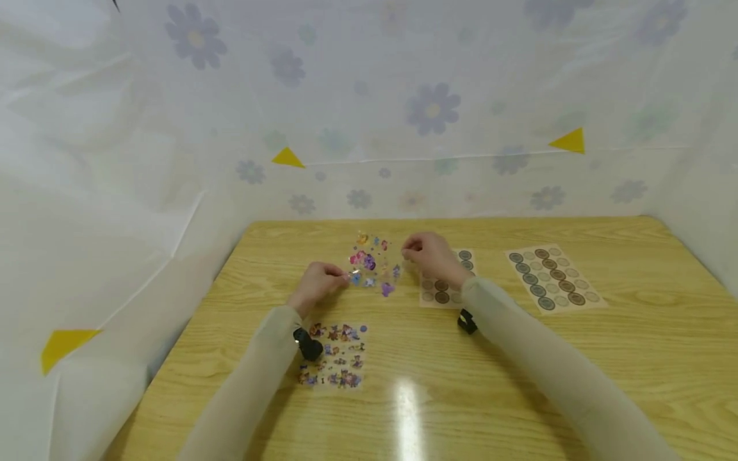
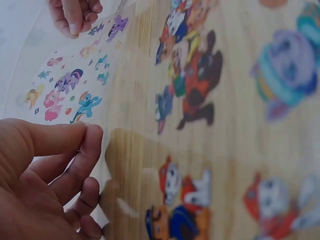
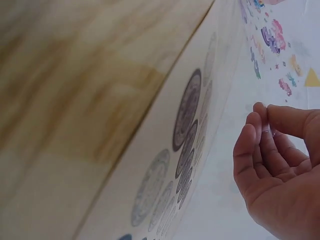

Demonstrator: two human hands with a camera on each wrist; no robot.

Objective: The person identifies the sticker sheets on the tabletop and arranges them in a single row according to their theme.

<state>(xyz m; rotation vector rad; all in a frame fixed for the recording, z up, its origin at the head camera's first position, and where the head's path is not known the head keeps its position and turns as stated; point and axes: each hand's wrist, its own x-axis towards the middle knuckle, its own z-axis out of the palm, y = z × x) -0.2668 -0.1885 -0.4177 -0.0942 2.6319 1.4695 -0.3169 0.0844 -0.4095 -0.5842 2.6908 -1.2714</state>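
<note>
A clear sticker sheet with colourful pony figures stretches between both hands at the far middle of the table. My left hand pinches its near left side between thumb and forefinger. My right hand pinches the right edge with thumb and fingertips, the other fingers curling loosely. In the left wrist view the pony sheet appears tilted up off the wood. Beneath my right hand lies a pale sheet of round, coin-like stickers, partly covered by the hand and wrist.
A second sheet of round stickers lies farther right. Nearer me on the left, a clear sheet of cartoon dog stickers lies partly under the left wrist. The wooden table ends at a flowered white curtain.
</note>
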